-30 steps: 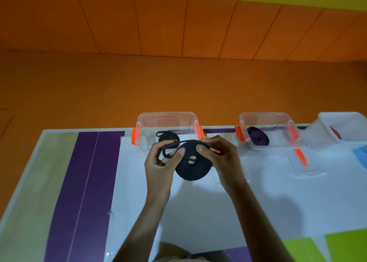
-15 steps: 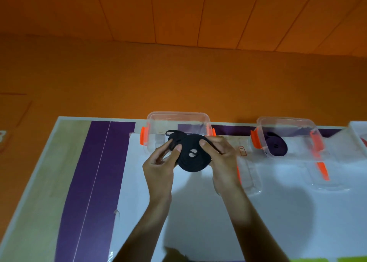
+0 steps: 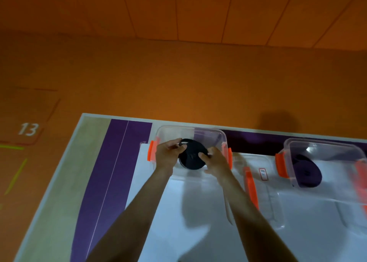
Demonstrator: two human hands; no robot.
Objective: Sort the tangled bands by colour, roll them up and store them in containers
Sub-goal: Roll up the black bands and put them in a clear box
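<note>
A rolled black band (image 3: 192,156) is held between both hands over the open clear container (image 3: 170,131) with orange clips at the table's far edge. My left hand (image 3: 167,156) grips its left side, fingers on a loose loop at the top. On the roll's right side my right hand (image 3: 215,159) pinches the rim. A second clear container (image 3: 325,148) to the right holds a dark purple rolled band (image 3: 306,171).
Two clear lids with orange clips (image 3: 262,194) lie flat on the white sheet (image 3: 178,222) between and in front of the containers. The table's far edge (image 3: 119,116) is close behind the containers; the orange floor lies beyond. A purple stripe (image 3: 111,172) runs down the table's left side.
Both hands have carried the black roll forward, away from me, to over the left container. The head camera has swung left, so the containers sit further right in view.
</note>
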